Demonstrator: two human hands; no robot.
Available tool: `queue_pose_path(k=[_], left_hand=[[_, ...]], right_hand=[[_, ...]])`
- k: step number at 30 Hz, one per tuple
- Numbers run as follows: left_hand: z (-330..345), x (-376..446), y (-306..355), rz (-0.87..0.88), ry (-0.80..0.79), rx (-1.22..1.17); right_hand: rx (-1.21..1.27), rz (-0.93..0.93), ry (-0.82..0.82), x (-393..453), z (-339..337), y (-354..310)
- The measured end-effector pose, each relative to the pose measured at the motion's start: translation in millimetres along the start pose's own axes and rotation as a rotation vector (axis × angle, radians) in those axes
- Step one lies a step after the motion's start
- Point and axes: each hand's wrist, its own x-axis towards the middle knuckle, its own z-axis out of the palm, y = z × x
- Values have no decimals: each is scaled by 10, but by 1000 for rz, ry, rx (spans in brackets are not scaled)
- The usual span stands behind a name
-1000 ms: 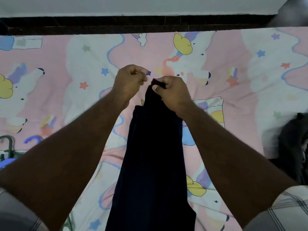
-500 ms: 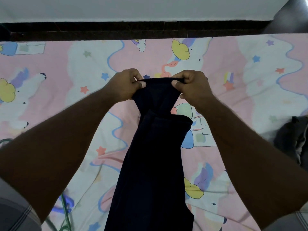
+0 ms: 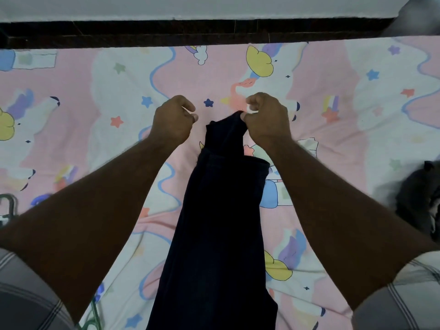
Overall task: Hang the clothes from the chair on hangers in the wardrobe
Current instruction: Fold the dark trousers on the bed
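1. One dark navy garment (image 3: 221, 234), apparently trousers, hangs as a long narrow strip. Its long axis runs from the raised hands down toward the person, top end pointing away toward the dark skirting strip (image 3: 190, 32) and lower end leaving the bottom edge of the view.
2. The garment hangs in front of the bedsheet (image 3: 100, 96), about midway across it, between the two forearms. Whether its lower part touches the sheet cannot be told.
3. The right hand (image 3: 266, 117) has its fingers curled tight round the garment's top corner, bunching the cloth into a peak; a small white patch shows at its fingertips.
4. The left hand (image 3: 172, 119) is just left of the garment's top edge and apart from it, fingers curled into a loose fist with thumb against forefinger. No cloth shows in it; whether it pinches anything small cannot be told.
5. The cloth looks matte, soft and fairly heavy, with a stitched seam or hem band crossing it below the right hand, where a folded layer hangs out to the right.
6. The bedsheet is a thin, lightly creased cotton print: pink and white fields, blue wavy lines, stars, yellow clouds and cartoon unicorns.
7. At the sheet's left edge lie green hangers (image 3: 7, 206); their count cannot be told.
8. At the sheet's right edge lies one crumpled dark grey cloth heap (image 3: 419, 198).
9. Two checked grey short sleeves (image 3: 26, 294) frame the bottom corners.
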Motion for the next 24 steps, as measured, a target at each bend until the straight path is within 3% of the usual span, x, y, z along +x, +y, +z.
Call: queue_pose_path(k=[4,7,11,14,19,24], left_hand=[[36,-105,-85,-45,-90,1],[195,-242,-72,-4,-196,27],[455,-309,17,41,-202,37],[596,-257,81,47,-165,71],[783,-154,217,110,-52,136],[1000,-57,354,106,-23,227]], right_hand=[[-254,77,-99,34,-20,253],[-215,182,-134,-134,-15,384],[-35,332,-289,-331,102,475],[106,307,-181,-353,187,450],[90,255,-56,-246,174,463],[189,269,-107,-77,140,514]])
